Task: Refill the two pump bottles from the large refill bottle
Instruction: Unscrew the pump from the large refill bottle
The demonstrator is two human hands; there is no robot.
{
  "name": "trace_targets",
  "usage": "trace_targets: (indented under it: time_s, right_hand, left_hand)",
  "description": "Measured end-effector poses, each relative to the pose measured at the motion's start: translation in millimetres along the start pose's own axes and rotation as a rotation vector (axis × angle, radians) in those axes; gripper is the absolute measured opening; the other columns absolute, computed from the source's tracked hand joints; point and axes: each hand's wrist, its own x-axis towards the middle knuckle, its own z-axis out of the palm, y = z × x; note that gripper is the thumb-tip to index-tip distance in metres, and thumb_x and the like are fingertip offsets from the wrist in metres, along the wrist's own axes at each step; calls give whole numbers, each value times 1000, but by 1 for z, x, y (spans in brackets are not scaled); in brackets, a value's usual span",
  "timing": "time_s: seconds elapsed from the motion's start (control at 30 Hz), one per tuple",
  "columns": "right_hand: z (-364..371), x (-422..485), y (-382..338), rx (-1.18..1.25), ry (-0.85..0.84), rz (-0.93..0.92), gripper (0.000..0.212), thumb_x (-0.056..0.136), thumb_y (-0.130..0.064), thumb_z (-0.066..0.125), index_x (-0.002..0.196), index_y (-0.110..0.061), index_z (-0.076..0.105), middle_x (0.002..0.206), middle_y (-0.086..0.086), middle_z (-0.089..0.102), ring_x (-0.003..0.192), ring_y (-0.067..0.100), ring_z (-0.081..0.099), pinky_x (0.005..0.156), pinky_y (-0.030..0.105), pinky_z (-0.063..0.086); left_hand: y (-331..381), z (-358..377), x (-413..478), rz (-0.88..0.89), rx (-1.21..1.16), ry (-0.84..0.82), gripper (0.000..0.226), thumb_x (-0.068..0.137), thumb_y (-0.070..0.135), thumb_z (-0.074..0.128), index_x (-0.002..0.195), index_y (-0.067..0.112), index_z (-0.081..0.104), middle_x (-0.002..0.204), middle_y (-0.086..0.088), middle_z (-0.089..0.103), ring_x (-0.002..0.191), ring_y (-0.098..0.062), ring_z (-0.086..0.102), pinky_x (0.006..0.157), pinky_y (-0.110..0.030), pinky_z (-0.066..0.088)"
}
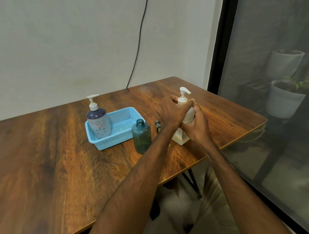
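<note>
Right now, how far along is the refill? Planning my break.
Done: the teal bottle stands uncapped, its pump lying beside it. In hand: the left hand holds the pump collar of the refill bottle, the right hand grips its body. Left: pouring, and the purple bottle in the basket, pump still on.

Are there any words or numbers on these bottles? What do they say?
"BIOCHE": printed sideways on the white refill bottle; the rest of the word is covered.
Perhaps "25", handwritten: on the small sticker on the purple pump bottle; too blurred to be sure.
Small print on the white refill bottle's label: too small to read.
Blue bottle and basket: no text that I can see.
</note>
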Motion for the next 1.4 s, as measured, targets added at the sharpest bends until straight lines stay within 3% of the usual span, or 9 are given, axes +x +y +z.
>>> trace_targets:
  time_s: [0.13,0.47,0.6,0.7,0.8,0.9,1.03,1.17,1.4]
  right_hand:
    - [0,0,0,4,-3,14,75,68,-36,88,130,-21,49,116,-7,63,107,11,65,82,44,61]
    - [2,-3,1,9,-3,31,85,62,-57,79,135,-25,47,118,-8,64,109,11,65,85,46,61]
    - [4,-2,4,-4,22,4,68,76,-44,78,134,-26,48,119,-9,65,111,8,63,89,46,59]
    - [5,-1,6,-17,43,2,53,78,-40,78,123,-28,53,110,-10,65,102,6,64,84,47,59]
    - [7,2,11,-50,50,6,61,69,-54,78,120,-33,52,109,-11,64,101,12,66,84,53,58]
    - [7,2,11,-27,45,-16,67,68,-47,82,125,-28,53,113,-7,64,103,12,65,81,47,60]
    - [6,1,8,10,33,-15,72,67,-47,84,128,-23,53,117,-4,64,105,14,65,81,45,61]
    - [4,-1,7,44,13,19,79,62,-62,78,127,-27,51,114,-7,66,102,13,67,79,46,62]
    - [4,-3,1,44,13,17,83,63,-52,81,134,-25,47,123,-8,61,111,13,63,86,45,60]
  left_hand:
    - [1,-1,0,-6,14,-4,49,71,64,79,96,24,67,95,10,68,88,-7,62,68,-23,41]
    - [5,-9,-5,9,-47,-92,42,79,58,78,93,19,72,83,12,65,75,-3,59,70,-26,42]
    - [0,-12,-10,13,-60,-163,48,83,64,71,103,21,70,102,4,70,95,-15,66,86,-38,54]
    - [-12,-11,-13,36,-21,-199,50,82,70,57,109,29,67,107,6,69,99,-15,66,89,-46,56]
    - [-16,-18,-16,73,-58,-251,50,93,57,54,132,28,61,126,5,65,112,-12,62,95,-39,55]
    - [-21,-23,-16,112,-109,-248,43,100,41,57,140,24,59,135,4,64,117,-10,60,91,-22,48]
    - [-15,-28,-15,79,-121,-215,42,96,38,67,134,20,64,131,7,67,109,-4,61,78,-10,43]
    - [-13,-30,-12,21,-113,-208,46,88,44,77,126,21,64,118,11,65,96,3,58,70,-9,40]
    - [-5,-29,-3,6,18,-189,48,77,54,82,105,25,58,101,13,59,90,-2,56,69,-15,43]
